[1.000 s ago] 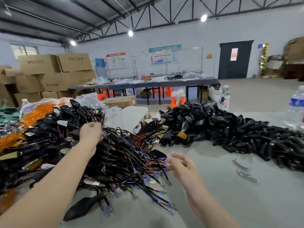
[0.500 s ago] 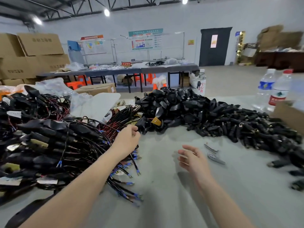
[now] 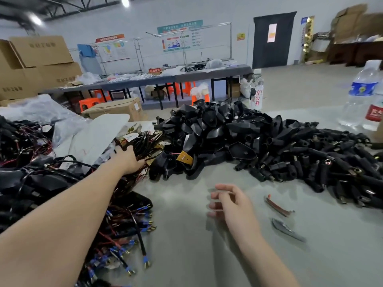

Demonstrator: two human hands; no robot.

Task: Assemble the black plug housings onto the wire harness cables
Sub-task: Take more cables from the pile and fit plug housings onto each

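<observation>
The left hand (image 3: 129, 160) lay half-buried in thin red-black harness wires (image 3: 149, 139) left of the black plastic plug-housing heap (image 3: 217, 137), grip unclear; the wires ran toward the heap. The right hand (image 3: 230, 204) hovered before it, fingers loosely apart.

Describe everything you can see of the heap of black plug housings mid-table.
The heap of black plug housings lies loose on the grey table, at its far middle. The shells look like glossy moulded plastic: hollow, wedge-shaped, with a round neck, tumbled at all angles. A yellow tag lies at its near left edge. Rightward it merges into smaller cylindrical black plugs; leftward it meets the wire bundle. Neither the left hand nor the right hand plainly touches it.
</observation>
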